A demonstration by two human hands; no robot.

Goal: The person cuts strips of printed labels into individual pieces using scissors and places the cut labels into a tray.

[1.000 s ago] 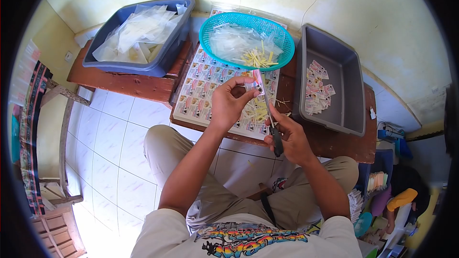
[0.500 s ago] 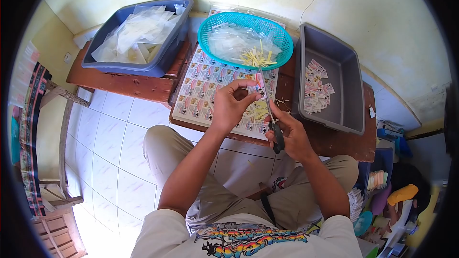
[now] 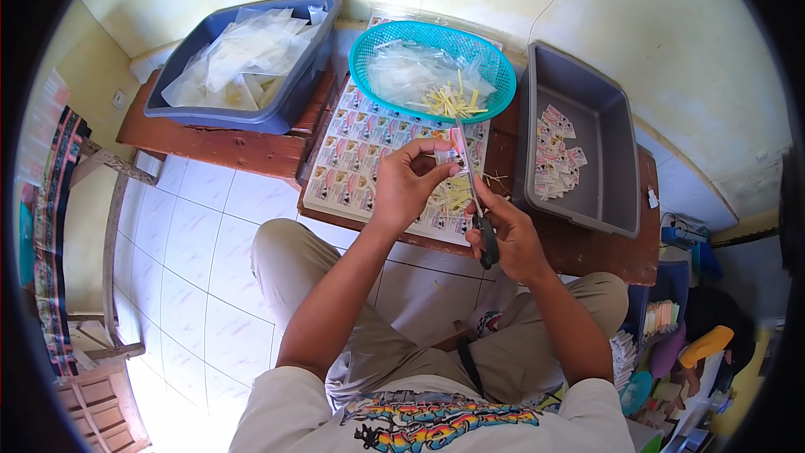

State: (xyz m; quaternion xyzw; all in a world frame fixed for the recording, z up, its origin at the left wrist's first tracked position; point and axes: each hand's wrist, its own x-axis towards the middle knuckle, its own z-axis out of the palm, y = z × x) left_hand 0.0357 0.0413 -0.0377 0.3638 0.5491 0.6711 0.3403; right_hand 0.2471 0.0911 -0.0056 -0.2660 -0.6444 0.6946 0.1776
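My left hand (image 3: 404, 183) pinches a small printed label (image 3: 454, 151) between thumb and fingertips, above the stack of printed label sheets (image 3: 340, 151). Scissors (image 3: 485, 243) with black handles are in my right hand (image 3: 513, 242), its fingers through and around the loops. Their blades point away from me and lie along the label's right edge. I cannot make out how far apart the blades are. Thin yellowish paper strips (image 3: 453, 198) are scattered on the sheets just under my hands.
A turquoise basket (image 3: 360, 75) holds clear plastic pieces and yellowish strips. At right, a grey tub (image 3: 616, 159) contains cut labels (image 3: 553, 159). A blue-grey tub (image 3: 285, 117) of translucent bags stands left on a wooden bench (image 3: 218, 148). Another person (image 3: 713, 344) is at far right.
The scissors blades have shifted very slightly against the label's edge. Both hands keep nearly the same place and grip.
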